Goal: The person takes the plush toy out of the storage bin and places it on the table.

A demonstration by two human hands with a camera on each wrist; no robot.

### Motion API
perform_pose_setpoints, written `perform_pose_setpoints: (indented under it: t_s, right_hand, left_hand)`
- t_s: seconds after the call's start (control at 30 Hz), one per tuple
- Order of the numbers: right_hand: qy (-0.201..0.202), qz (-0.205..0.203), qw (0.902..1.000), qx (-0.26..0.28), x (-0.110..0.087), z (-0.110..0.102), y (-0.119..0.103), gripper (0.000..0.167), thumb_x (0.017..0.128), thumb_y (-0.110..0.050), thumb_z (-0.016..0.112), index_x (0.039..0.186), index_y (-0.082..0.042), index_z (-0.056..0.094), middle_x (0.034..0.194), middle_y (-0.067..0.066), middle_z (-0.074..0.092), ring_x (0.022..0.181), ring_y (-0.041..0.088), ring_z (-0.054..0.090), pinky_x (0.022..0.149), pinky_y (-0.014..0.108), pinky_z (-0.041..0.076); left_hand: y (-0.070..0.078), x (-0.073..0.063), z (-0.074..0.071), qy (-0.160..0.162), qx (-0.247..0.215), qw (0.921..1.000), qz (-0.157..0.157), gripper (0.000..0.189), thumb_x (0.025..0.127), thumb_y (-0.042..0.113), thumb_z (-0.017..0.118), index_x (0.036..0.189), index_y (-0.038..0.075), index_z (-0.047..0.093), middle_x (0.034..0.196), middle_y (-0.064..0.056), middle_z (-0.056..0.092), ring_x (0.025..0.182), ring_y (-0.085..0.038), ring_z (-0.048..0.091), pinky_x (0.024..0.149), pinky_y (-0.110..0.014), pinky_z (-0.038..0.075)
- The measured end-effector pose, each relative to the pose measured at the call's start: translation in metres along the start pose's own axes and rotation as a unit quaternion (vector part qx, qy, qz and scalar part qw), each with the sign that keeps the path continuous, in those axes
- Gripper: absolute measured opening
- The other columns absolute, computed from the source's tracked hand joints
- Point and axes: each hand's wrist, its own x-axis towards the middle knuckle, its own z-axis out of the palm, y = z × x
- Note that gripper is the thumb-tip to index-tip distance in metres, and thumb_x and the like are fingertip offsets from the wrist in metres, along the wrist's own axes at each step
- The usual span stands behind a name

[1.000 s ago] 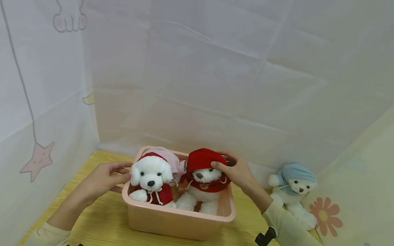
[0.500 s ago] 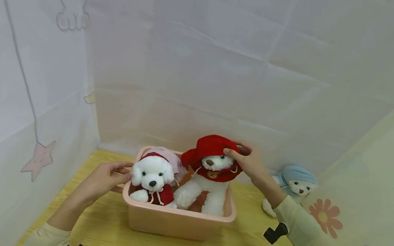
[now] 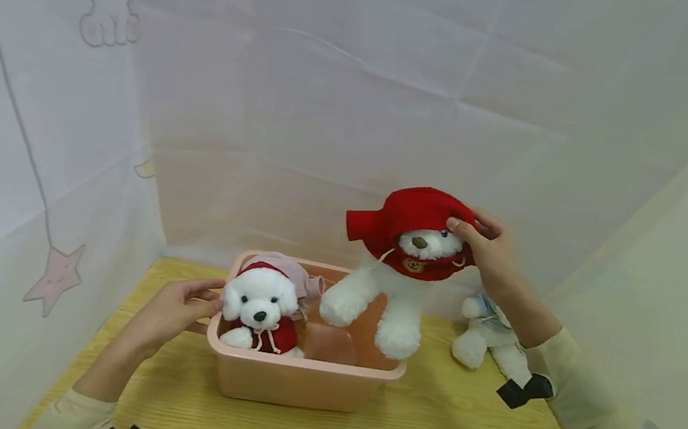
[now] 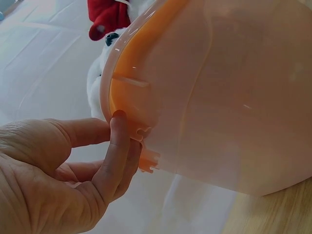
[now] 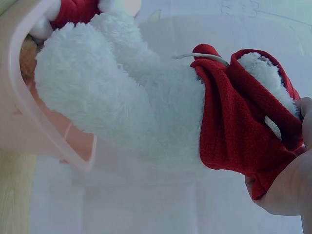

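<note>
Across the yellow wood-grain desk (image 3: 168,417) we see a pale pink plastic tub (image 3: 293,383), pinched at one side by the left hand (image 3: 180,306); above it, the right hand (image 3: 489,249) grips a red-hooded white plush toy (image 3: 402,288). We judge the work partway: a blue-dressed white plush toy (image 3: 488,331) sits outside, while a red-topped white plush dog (image 3: 260,300) and some pale pink clothing (image 3: 292,269) are left inside. On the held toy we find a tan bear-face badge (image 3: 413,265), no readable writing.

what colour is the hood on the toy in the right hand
Plain red; the hood shows best in the head view.
</note>
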Motion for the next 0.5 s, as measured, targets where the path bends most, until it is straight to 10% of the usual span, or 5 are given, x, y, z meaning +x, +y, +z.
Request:
perform_pose_setpoints:
  t_s: [0.5]
  right_hand:
    - [0.026,0.015,0.9985,-0.046,0.005,-0.083,0.003,0.028,0.099,-0.015,0.069,0.127,-0.010,0.069,0.112,0.000,0.071,0.091,0.015,0.067,0.072,0.022,0.059]
  left_hand:
    - [0.000,-0.011,-0.010,0.015,0.004,0.9999,-0.008,0.065,0.099,0.023,0.071,0.150,-0.006,0.042,0.125,-0.025,0.055,0.110,-0.033,0.064,0.079,-0.041,0.061]
